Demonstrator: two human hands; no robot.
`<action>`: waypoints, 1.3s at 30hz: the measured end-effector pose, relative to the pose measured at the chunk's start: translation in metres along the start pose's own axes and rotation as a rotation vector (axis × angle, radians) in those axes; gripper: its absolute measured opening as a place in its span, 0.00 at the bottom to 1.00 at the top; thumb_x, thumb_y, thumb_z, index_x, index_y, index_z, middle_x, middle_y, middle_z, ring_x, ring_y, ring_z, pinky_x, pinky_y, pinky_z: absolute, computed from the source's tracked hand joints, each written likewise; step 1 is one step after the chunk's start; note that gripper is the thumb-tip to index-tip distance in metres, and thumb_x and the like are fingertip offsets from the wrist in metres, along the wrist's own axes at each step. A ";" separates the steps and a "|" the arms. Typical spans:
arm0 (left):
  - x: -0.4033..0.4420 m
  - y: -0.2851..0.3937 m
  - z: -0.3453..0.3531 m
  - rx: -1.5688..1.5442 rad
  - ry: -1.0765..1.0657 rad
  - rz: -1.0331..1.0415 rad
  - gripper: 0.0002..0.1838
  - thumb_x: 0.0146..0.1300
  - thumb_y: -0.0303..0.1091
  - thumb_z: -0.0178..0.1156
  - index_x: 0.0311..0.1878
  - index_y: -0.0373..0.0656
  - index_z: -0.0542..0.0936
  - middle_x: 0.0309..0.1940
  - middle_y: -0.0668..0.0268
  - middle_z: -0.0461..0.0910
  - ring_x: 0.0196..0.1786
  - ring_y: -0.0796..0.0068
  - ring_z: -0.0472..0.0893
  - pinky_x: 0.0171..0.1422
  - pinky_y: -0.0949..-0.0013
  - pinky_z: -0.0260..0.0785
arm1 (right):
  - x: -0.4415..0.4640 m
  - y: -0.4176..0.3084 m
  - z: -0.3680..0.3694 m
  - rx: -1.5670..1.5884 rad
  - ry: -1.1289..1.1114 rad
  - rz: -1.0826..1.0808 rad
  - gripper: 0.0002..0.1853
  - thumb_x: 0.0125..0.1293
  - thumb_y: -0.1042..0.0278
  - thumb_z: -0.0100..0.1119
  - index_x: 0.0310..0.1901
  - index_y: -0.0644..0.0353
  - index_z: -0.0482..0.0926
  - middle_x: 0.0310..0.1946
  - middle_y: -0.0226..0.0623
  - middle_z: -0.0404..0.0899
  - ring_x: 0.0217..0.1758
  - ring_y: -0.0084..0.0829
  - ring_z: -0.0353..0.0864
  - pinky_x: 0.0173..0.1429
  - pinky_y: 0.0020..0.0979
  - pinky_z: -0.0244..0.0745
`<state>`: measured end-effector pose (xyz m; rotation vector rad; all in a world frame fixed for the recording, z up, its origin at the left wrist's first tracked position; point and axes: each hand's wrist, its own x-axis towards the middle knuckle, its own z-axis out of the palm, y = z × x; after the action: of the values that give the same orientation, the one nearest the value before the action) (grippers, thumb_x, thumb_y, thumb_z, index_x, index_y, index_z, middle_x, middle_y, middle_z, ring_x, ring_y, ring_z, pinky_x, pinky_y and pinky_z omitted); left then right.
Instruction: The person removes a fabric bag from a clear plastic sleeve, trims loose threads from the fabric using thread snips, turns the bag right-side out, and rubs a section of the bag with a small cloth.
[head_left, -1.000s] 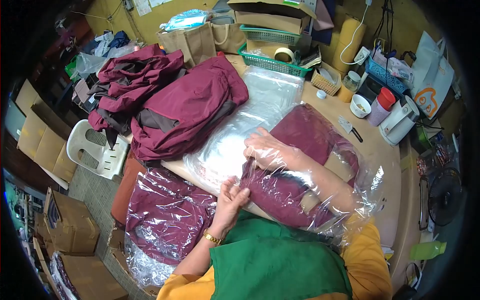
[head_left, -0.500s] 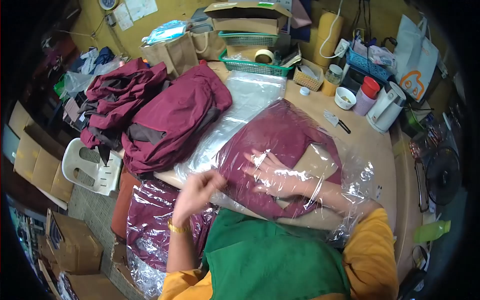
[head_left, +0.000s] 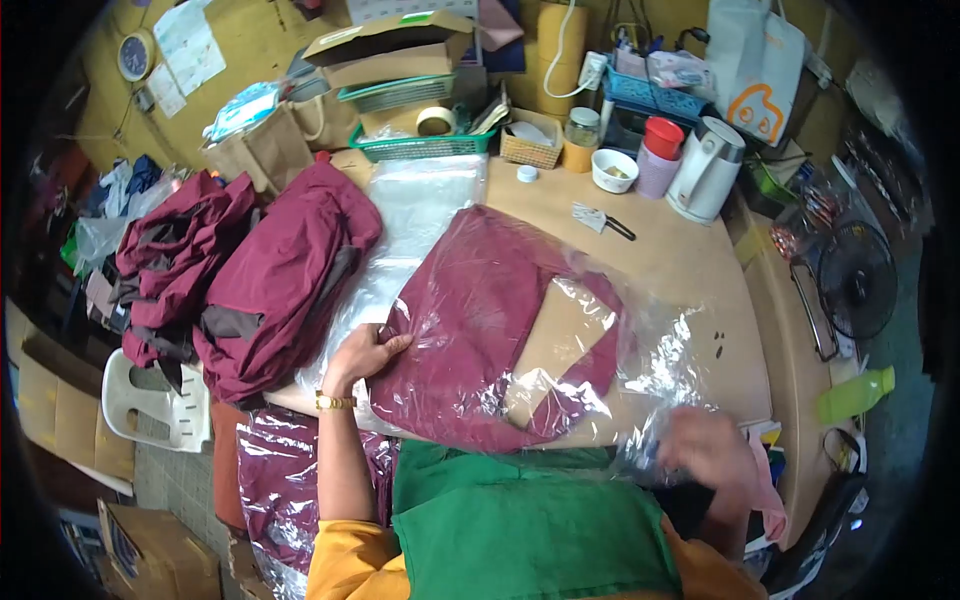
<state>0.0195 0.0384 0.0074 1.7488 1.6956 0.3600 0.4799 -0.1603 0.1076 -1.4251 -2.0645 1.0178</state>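
Observation:
A maroon garment [head_left: 465,300] lies spread on the table inside a clear plastic bag [head_left: 655,350]. Its folded sleeve or leg curves round toward me, with bare tabletop showing through the gap. My left hand [head_left: 362,352] grips the near-left edge of the bagged garment, thumb on top and fingers partly hidden. At the crumpled right end of the bag is my right hand [head_left: 708,450], outside the plastic and smeared by motion, so its fingers are unclear.
Maroon jackets [head_left: 285,270] are heaped at the left, beside flat clear bags [head_left: 420,200]. A snips-like cutter [head_left: 605,220], a white bowl [head_left: 614,171] and a kettle [head_left: 706,170] stand or lie farther back. A white stool [head_left: 155,400] is at lower left.
My right hand has come out of the bag and moved right, toward its end. My left hand has closed on the bag's left edge. The view has shifted right.

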 end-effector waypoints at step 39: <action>0.037 0.026 0.069 0.536 0.533 0.006 0.37 0.71 0.62 0.47 0.77 0.54 0.61 0.79 0.56 0.53 0.80 0.49 0.50 0.77 0.28 0.36 | 0.189 0.148 -0.033 -0.333 0.476 0.668 0.36 0.66 0.44 0.59 0.63 0.68 0.71 0.68 0.52 0.67 0.72 0.53 0.62 0.74 0.60 0.49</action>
<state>0.0867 0.0567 -0.0371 2.1711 2.3275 0.4279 0.5212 0.0553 0.0038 -2.3488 -1.4713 0.4641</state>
